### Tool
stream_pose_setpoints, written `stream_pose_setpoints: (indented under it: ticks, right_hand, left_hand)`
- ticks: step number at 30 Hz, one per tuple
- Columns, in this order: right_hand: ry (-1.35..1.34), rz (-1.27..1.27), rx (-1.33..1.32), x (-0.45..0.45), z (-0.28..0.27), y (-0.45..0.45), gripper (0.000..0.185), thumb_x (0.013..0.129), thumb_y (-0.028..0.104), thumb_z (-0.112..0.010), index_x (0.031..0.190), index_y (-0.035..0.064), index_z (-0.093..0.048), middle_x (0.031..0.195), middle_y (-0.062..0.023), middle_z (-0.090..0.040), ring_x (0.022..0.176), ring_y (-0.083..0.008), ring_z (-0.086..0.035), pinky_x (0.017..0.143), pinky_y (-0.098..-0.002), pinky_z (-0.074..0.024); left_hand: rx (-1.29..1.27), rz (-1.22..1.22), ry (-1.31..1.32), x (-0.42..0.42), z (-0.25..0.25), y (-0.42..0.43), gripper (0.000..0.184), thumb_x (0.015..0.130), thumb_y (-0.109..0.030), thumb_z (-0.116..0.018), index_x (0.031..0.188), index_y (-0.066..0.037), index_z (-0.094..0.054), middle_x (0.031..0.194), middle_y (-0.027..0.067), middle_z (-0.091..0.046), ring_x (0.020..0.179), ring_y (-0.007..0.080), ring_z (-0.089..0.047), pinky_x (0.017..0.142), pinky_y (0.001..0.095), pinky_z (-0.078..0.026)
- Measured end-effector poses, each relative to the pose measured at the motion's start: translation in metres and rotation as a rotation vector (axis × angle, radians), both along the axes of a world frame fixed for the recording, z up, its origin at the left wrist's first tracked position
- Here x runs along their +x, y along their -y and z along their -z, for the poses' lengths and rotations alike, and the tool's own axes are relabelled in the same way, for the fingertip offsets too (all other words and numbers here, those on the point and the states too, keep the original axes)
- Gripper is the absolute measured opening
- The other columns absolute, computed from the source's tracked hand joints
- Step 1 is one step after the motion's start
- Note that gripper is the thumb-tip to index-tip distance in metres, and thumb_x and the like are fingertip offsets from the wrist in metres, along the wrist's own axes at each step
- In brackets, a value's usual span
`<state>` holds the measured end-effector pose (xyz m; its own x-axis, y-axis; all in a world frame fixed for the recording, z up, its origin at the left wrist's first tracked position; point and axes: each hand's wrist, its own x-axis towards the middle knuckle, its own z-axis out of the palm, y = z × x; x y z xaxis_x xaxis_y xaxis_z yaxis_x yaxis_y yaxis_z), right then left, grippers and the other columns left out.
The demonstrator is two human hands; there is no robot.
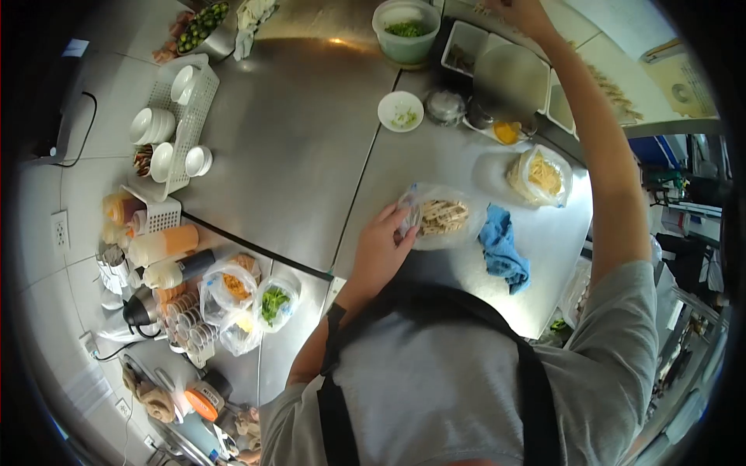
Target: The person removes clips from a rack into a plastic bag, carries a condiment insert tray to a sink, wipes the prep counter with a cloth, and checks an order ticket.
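Note:
My left hand (382, 242) grips the gathered edge of a clear plastic bag (465, 233) lying on the steel counter. Pale strips (444, 217) show inside its open mouth. My right hand (522, 11) reaches far up to the top edge of the view, beyond the metal trays; its fingers are partly cut off and blurred, so what they hold is unclear. A blue cloth (505, 248) lies just right of the bag. Above the cloth sits another open bag (539, 177) with yellowish shreds.
Along the back stand a green tub (406, 33), a white bowl (400, 112) with green bits and inset trays (466, 45). To the left are a white basket (191, 132) with bowls, sauce bottles (165, 244) and bags of greens (276, 303).

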<state>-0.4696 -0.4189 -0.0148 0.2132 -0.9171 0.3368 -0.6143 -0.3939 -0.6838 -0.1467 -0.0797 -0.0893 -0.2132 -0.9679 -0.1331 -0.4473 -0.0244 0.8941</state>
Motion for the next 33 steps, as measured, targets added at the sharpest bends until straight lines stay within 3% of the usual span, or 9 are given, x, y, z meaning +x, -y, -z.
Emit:
stream_pose_setpoints:
  ticks: [3,6,13,19,22,25,28,31,33]
  right_hand:
    - [0.012,-0.081,0.021,-0.009,0.004,-0.005,0.012,0.088,0.003,-0.054,0.090,0.0011,-0.066,0.077,-0.0050,-0.067,0.066,-0.0124,-0.059,0.065,-0.0282,-0.0501]
    - [-0.216,0.100,0.014,-0.021,0.017,0.008,0.028,0.089,0.027,-0.064,0.113,0.0132,-0.068,0.080,-0.0017,-0.070,0.064,-0.0064,-0.057,0.062,-0.0249,-0.0476]
    - [-0.282,0.148,-0.003,-0.029,0.017,0.013,0.026,0.087,0.029,-0.068,0.108,0.0143,-0.071,0.087,0.0001,-0.071,0.074,-0.0081,-0.061,0.069,-0.0242,-0.0477]
    - [0.008,0.190,-0.023,-0.039,0.030,0.013,0.027,0.088,0.029,-0.067,0.111,0.0137,-0.069,0.096,-0.0001,-0.071,0.088,-0.0064,-0.063,0.080,-0.0216,-0.0480]
    - [-0.005,0.164,-0.045,-0.036,0.029,0.010,0.028,0.089,0.028,-0.066,0.112,0.0132,-0.069,0.098,0.0001,-0.071,0.091,-0.0061,-0.063,0.080,-0.0219,-0.0478]
    - [0.000,0.151,-0.095,-0.030,0.016,0.008,0.032,0.088,0.026,-0.067,0.115,0.0088,-0.066,0.097,-0.0011,-0.071,0.091,-0.0064,-0.063,0.082,-0.0219,-0.0477]
    - [0.163,0.305,0.142,0.022,-0.048,-0.034,0.014,0.090,0.011,-0.060,0.095,0.0010,-0.068,0.080,-0.0040,-0.068,0.067,-0.0130,-0.060,0.065,-0.0284,-0.0494]
    - [0.238,0.152,-0.007,0.021,-0.034,-0.040,0.024,0.089,0.022,-0.066,0.099,0.0010,-0.068,0.082,-0.0035,-0.069,0.066,-0.0111,-0.059,0.063,-0.0281,-0.0490]
    - [0.217,0.124,0.087,0.028,-0.034,-0.099,0.027,0.088,0.020,-0.065,0.110,0.0033,-0.066,0.091,-0.0034,-0.070,0.082,-0.0098,-0.062,0.075,-0.0262,-0.0500]
  left_hand:
    - [0.016,0.026,-0.032,-0.001,-0.006,0.003,0.034,0.082,-0.007,-0.066,0.113,0.004,-0.059,0.114,0.0131,-0.061,0.063,0.0205,-0.061,0.061,0.0283,-0.051]
    - [0.000,0.056,0.003,0.000,-0.003,0.003,0.035,0.082,-0.006,-0.066,0.115,0.005,-0.058,0.116,0.0130,-0.061,0.065,0.0200,-0.063,0.062,0.0283,-0.052]
    - [0.010,0.047,-0.015,0.003,-0.005,0.004,0.035,0.082,-0.006,-0.065,0.114,0.006,-0.059,0.121,0.0134,-0.060,0.067,0.0197,-0.064,0.064,0.0289,-0.053]
    - [0.006,0.041,-0.010,0.006,-0.001,0.002,0.034,0.082,-0.007,-0.065,0.112,0.006,-0.059,0.120,0.0132,-0.060,0.063,0.0205,-0.063,0.062,0.0294,-0.052]
    - [0.005,0.047,-0.004,0.005,-0.001,0.003,0.033,0.081,-0.008,-0.066,0.111,0.006,-0.059,0.119,0.0132,-0.060,0.063,0.0211,-0.063,0.062,0.0295,-0.052]
    - [-0.012,0.052,0.012,0.003,-0.004,0.005,0.034,0.080,-0.008,-0.066,0.110,0.005,-0.060,0.116,0.0135,-0.061,0.063,0.0224,-0.062,0.062,0.0303,-0.052]
    - [-0.057,0.070,0.043,0.001,-0.002,0.004,0.036,0.080,-0.008,-0.067,0.112,0.004,-0.059,0.108,0.0139,-0.061,0.062,0.0239,-0.061,0.061,0.0318,-0.051]
    - [-0.080,0.091,0.075,0.002,-0.002,0.011,0.038,0.078,-0.008,-0.067,0.113,0.003,-0.058,0.103,0.0143,-0.060,0.061,0.0249,-0.060,0.060,0.0329,-0.050]
    - [-0.040,0.112,0.099,0.000,-0.003,0.014,0.039,0.077,-0.007,-0.068,0.114,0.002,-0.058,0.102,0.0143,-0.060,0.061,0.0249,-0.060,0.060,0.0336,-0.050]
